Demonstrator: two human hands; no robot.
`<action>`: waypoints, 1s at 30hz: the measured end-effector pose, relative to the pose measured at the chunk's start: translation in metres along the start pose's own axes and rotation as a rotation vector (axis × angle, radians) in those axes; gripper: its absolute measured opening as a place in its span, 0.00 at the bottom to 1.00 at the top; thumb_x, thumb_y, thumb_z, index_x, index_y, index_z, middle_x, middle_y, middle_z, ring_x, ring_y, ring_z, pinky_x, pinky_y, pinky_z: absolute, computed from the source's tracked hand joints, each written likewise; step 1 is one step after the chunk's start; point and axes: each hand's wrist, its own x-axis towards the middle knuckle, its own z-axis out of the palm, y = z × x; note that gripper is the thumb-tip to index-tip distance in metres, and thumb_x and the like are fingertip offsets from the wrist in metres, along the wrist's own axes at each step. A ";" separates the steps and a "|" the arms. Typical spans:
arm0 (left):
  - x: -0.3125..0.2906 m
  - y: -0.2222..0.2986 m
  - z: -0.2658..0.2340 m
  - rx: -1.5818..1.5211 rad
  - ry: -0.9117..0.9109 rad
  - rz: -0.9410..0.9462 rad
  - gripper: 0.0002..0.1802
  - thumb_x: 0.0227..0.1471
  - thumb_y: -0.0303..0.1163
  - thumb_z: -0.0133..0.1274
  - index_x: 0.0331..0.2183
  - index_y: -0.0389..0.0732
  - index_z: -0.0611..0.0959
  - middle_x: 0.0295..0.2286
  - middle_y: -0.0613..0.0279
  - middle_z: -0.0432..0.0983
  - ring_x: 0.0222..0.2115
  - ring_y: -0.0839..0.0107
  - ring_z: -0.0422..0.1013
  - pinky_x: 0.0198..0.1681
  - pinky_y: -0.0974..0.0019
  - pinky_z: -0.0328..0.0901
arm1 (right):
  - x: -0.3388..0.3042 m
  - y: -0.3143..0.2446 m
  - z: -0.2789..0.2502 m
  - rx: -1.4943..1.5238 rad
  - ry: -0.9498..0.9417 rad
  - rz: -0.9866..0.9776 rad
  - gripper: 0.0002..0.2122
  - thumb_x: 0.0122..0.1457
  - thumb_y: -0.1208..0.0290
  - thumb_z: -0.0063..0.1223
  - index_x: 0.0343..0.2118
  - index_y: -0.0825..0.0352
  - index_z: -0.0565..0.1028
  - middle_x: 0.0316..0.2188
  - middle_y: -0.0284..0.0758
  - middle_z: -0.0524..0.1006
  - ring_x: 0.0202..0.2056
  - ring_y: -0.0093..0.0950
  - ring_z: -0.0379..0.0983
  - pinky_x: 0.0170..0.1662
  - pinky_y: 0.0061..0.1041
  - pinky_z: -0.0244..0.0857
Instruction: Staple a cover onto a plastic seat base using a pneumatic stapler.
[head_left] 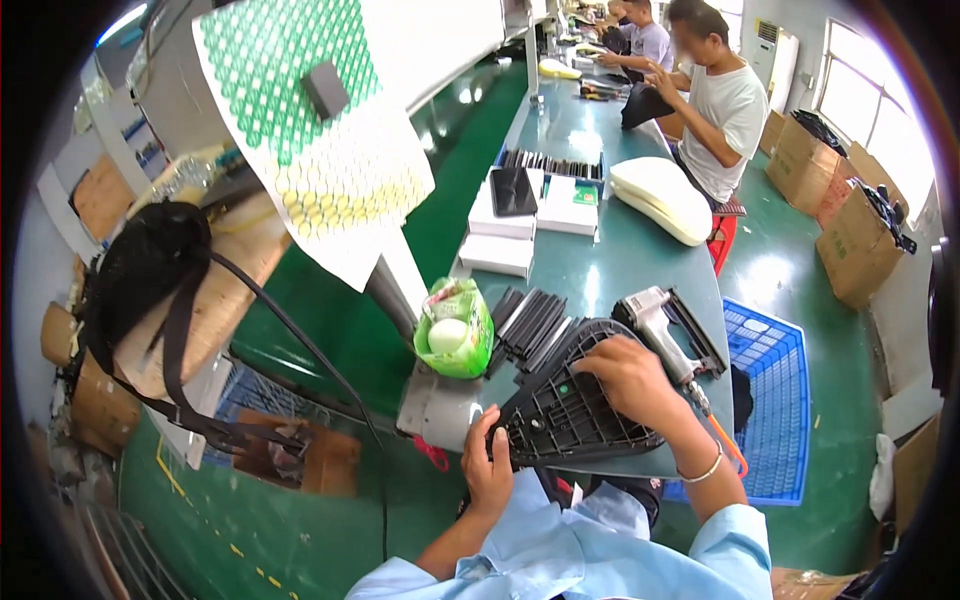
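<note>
A black ribbed plastic saddle base (545, 422) lies underside up at the near end of the green-topped bench. My left hand (487, 465) grips its narrow end, with the fingers along the rim. Over the base's wider part is my right hand (632, 382), its fingers bent and drawn together against the ribs; whatever they may pinch is hidden. Just beyond the right hand rests a silver and black staple gun (660, 325) with an orange air hose (722, 435). Several dark strips (530, 325) are piled left of the base.
A green bag (455, 335) with a pale round thing stands at the bench's left edge. White boxes (497, 253), a phone (513, 190) and a cream foam pad (665, 198) lie farther off. Blue crate (790, 400) at right. A co-worker (715, 100) sits along the bench.
</note>
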 end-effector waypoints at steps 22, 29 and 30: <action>0.027 -0.016 -0.026 -0.380 -0.508 -0.467 0.23 0.51 0.42 0.53 0.41 0.32 0.75 0.33 0.65 0.74 0.32 0.79 0.68 0.38 0.74 0.63 | -0.056 0.088 0.005 0.158 0.724 0.452 0.07 0.45 0.82 0.47 0.27 0.68 0.76 0.22 0.38 0.72 0.23 0.33 0.69 0.27 0.25 0.61; 0.004 -0.035 -0.136 -0.631 -0.266 -0.590 0.33 0.44 0.53 0.56 0.43 0.36 0.75 0.38 0.63 0.74 0.38 0.71 0.71 0.40 0.67 0.65 | -0.053 0.089 0.012 0.195 0.747 0.426 0.08 0.45 0.84 0.46 0.27 0.69 0.76 0.22 0.39 0.72 0.22 0.32 0.69 0.26 0.24 0.61; -0.001 -0.027 -0.146 -0.606 -0.136 -0.625 0.32 0.44 0.53 0.56 0.43 0.36 0.75 0.38 0.63 0.74 0.38 0.70 0.71 0.40 0.67 0.66 | -0.054 0.090 0.013 0.182 0.734 0.433 0.08 0.45 0.84 0.46 0.28 0.69 0.76 0.23 0.39 0.73 0.22 0.32 0.70 0.27 0.24 0.61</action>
